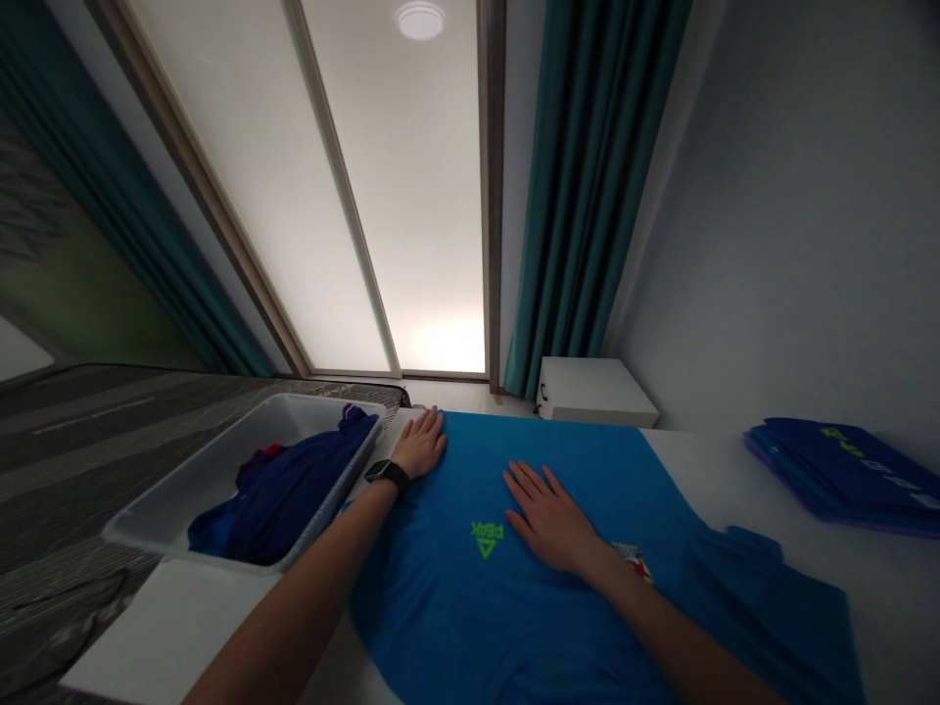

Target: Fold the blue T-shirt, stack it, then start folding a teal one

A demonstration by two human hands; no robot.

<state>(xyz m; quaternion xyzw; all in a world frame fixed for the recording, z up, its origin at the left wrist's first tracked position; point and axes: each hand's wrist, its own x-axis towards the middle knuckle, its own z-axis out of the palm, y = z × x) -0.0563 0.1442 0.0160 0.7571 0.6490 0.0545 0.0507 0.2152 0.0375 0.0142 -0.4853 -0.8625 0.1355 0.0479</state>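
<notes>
A bright blue T-shirt (587, 470) with a small green logo lies spread on a white table (705, 470). My left hand (421, 443) rests flat on the shirt's far left corner, fingers stretched out and together, a black watch on the wrist. My right hand (549, 517) lies flat on the middle of the shirt just right of the logo, fingers spread. Neither hand holds anything.
A white plastic tub (220, 460) with dark blue clothes (286, 490) sits left of the shirt. A stack of folded dark blue garments (844, 470) lies at the table's right edge by the wall. A small white cabinet (594, 392) stands beyond, under teal curtains.
</notes>
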